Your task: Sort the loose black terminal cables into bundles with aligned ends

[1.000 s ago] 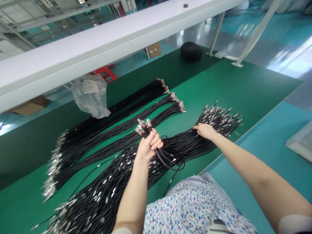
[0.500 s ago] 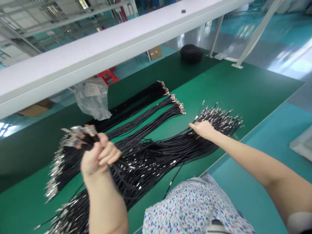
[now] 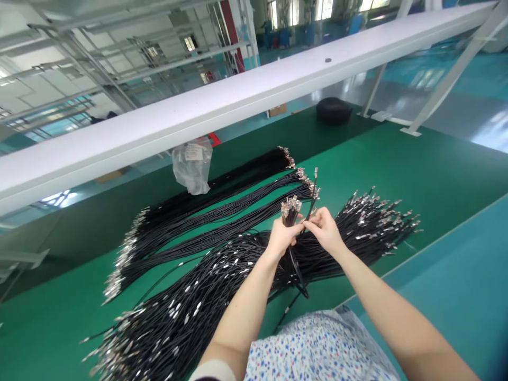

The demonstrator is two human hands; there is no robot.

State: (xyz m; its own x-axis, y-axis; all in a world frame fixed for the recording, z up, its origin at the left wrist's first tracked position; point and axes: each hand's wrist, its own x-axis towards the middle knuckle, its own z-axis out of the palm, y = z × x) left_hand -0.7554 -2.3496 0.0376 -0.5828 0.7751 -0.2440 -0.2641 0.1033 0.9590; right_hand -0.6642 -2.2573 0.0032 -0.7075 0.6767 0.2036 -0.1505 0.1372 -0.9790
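My left hand is closed around a bunch of black cables, whose metal-tipped connectors point upward. Right beside it, my right hand pinches a single black cable with its connector end standing up. The fingertips of both hands nearly meet. Under them spreads a large loose pile of black cables, with white and silver connectors at both ends. Behind the pile lie straightened cable bundles in rows, their connector ends lined up at left and right.
The green table carries everything. A clear plastic bag hangs by the white shelf that crosses above the table. A round black object sits at the back right near the shelf's legs.
My left hand has come from the far left to the middle with its bunch. My right hand has left the right end of the pile and now meets it, holding one cable.
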